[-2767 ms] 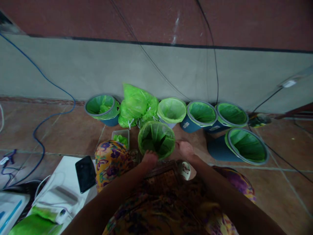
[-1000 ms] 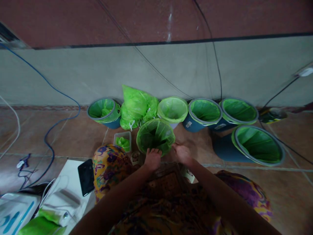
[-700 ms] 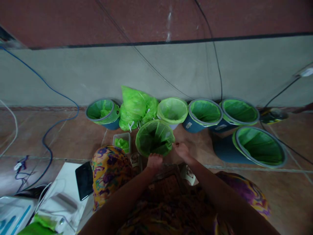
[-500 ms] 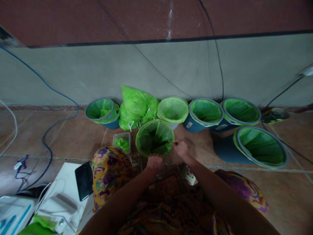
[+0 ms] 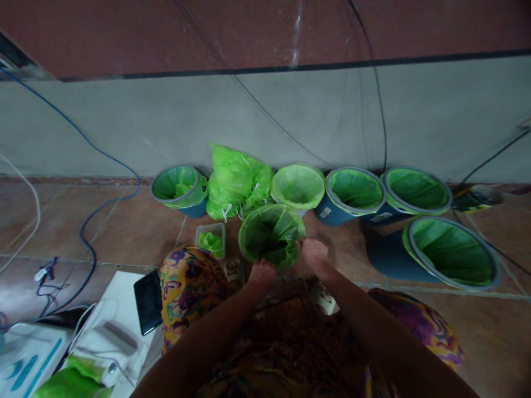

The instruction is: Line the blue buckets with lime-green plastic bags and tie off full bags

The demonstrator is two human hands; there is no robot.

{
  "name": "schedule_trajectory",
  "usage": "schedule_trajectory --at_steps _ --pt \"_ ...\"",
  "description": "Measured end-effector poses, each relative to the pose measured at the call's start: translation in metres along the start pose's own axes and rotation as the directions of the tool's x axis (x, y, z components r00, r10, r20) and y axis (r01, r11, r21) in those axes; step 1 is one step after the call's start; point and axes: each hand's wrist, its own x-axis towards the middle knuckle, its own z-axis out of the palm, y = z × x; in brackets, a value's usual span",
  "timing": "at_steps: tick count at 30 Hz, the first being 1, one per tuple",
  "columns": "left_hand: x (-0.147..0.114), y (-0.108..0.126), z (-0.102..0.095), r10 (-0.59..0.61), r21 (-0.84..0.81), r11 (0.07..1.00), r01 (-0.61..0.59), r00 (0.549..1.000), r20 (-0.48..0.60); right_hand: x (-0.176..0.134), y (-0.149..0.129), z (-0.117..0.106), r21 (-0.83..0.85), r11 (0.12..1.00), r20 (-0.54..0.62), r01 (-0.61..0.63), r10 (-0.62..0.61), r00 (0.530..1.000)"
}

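A bin with a green bin liner (image 5: 271, 221) folded over its rim stands on the floor between my knees. At the near edge of the rim, my left hand (image 5: 263, 273) is closed on the liner. My right hand (image 5: 314, 254) pinches the liner at the right side of the rim. The liner hangs in folds inside, and the bottom of the bin is dark. Just to the left sits a small clear plastic tub (image 5: 211, 241) with a crumpled green bag in it.
Along the wall stand a blue bin (image 5: 193, 210) at left, knotted green bags (image 5: 232, 182), a pale lined bin (image 5: 298, 188) and several lined blue bins (image 5: 350, 190) to the right. At lower left are a phone (image 5: 148, 303) and a white surface; a blue cable (image 5: 89, 224) crosses the floor.
My right hand has moved slightly closer in at the right rim, and the liner edge there is drawn differently. The whole view has shifted a little.
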Motion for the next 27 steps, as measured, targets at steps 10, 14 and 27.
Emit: schedule_trajectory --at_steps 10,14,27 --pt "0.000 -0.003 -0.001 0.053 -0.002 0.999 -0.053 0.999 -0.010 -0.022 -0.004 0.029 -0.052 0.792 0.215 0.608 -0.586 0.781" --pt "-0.001 -0.001 0.000 0.036 -0.009 0.999 -0.036 0.999 -0.026 -0.013 -0.002 0.048 -0.112 0.781 0.224 0.614 -0.582 0.782" --pt "0.010 -0.067 -0.009 0.323 0.236 0.921 -0.310 0.946 -0.021 -0.034 -0.014 0.039 -0.038 0.757 0.121 0.652 -0.644 0.755"
